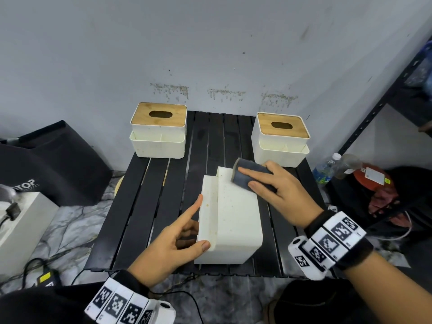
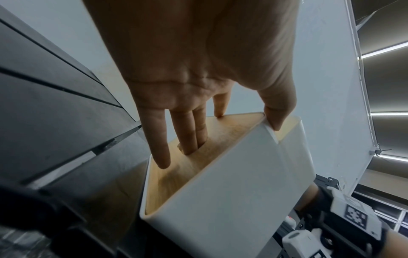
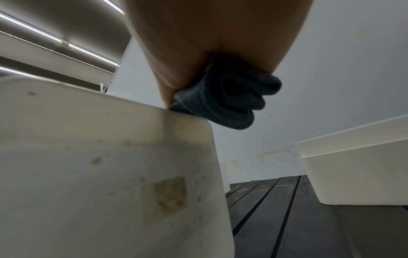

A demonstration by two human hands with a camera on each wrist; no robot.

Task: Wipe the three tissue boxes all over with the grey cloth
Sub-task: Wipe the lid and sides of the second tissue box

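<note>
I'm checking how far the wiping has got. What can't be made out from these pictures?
- Tipped tissue box: its underside lies on the black slatted table, hidden in every view.
- Its bamboo lid: partly covered by the left hand in the left wrist view.
- Grey cloth: the right hand covers part of it; the face pressed to the box is unseen.
- Left back box, right back box: back faces hidden.

Storage or utility corner, not a lived-in room: stained grey wall [image 1: 210, 54], black slatted table [image 1: 145, 206], metal shelving rack [image 1: 378, 108], cables on marble-pattern floor [image 1: 70, 220].
</note>
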